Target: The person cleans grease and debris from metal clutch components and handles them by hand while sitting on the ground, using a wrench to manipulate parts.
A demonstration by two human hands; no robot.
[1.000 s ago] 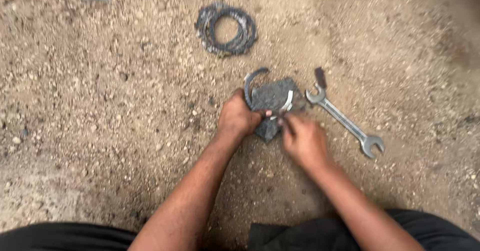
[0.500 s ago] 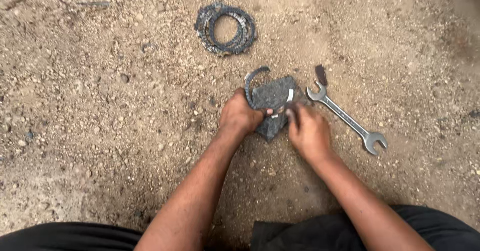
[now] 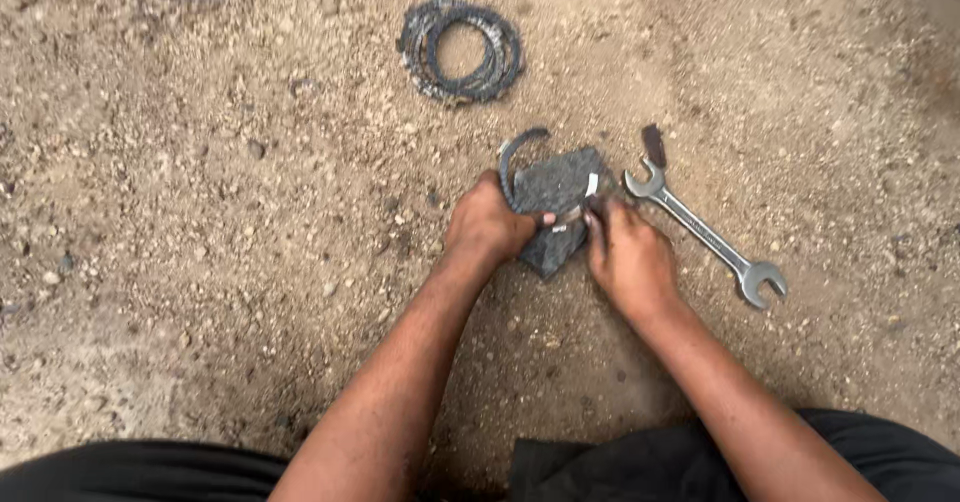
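right hand [image 3: 628,257] has slid closer onto the stone [image 3: 552,202] since earlier. left hand [image 3: 487,224] grips a curved metal piece [image 3: 517,154] against the stone on the ground, steadying it; right pinches its other end. spanner [image 3: 705,234] lies beside.

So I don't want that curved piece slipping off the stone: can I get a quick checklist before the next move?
1. Left hand gripping the curved metal piece: ok.
2. Right hand on the piece's other end: ok.
3. Piece lying on the dark stone: ok.
4. Stone steady on the gravel ground: cannot tell.
5. Spanner clear of the hands: ok.
6. Stack of rings well apart: ok.
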